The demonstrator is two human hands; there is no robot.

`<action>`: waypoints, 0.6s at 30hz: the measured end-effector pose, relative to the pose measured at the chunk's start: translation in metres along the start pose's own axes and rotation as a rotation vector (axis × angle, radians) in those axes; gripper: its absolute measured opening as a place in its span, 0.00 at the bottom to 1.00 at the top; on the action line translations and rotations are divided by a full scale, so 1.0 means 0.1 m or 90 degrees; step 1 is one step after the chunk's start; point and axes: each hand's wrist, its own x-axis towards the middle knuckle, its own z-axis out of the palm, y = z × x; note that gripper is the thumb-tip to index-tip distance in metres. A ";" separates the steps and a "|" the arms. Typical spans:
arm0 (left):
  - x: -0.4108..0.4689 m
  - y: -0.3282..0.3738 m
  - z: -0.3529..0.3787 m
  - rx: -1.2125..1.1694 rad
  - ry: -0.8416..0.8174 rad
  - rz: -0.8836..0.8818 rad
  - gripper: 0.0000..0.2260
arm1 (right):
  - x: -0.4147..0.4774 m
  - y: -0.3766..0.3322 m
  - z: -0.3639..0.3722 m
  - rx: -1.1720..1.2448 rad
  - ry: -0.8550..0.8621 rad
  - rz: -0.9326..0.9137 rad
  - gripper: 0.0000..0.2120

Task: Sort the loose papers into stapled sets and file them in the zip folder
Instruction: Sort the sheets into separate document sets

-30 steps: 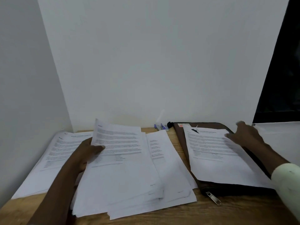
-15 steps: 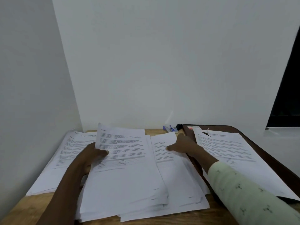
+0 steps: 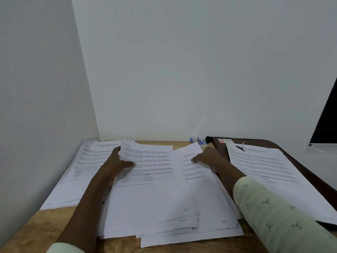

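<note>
On the wooden table (image 3: 36,227), set into a wall corner, your papers lay with their long axes running from the near edge toward the back wall, printed headings at the far end. Your left hand (image 3: 116,167) gripped the left edge of the middle stack (image 3: 151,198), thumb on the top page and fingers curled behind the upper sheets. Your right hand (image 3: 207,157) rested on the offset sheets (image 3: 206,198) just right of that stack, fingers extended leftward and pressing down, pinching nothing. The zip folder (image 3: 313,179), dark brown, lay at the right with its far end at the back wall, its long axis angled from the wall toward the near right. One paper set (image 3: 269,172) lay on it, aligned the same way. The folder's near end was largely hidden by the paper set and your right sleeve (image 3: 282,216), its right side was cut off by the frame edge, and its zip could not be made out. Print was too blurred to read, and a dark mark at the paper set's top left corner could not be identified. Count: one folder, two hands and four paper groups, namely the left pile (image 3: 87,167), the middle stack, the offset sheets and the paper set. Sheets per group could not be counted. Two small blue items (image 3: 198,141) stood at the wall, too small to identify.
</note>
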 end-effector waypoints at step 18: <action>-0.03 0.04 0.56 0.205 0.004 0.162 0.42 | -0.66 -0.65 -1.59 0.075 0.577 -0.274 0.08</action>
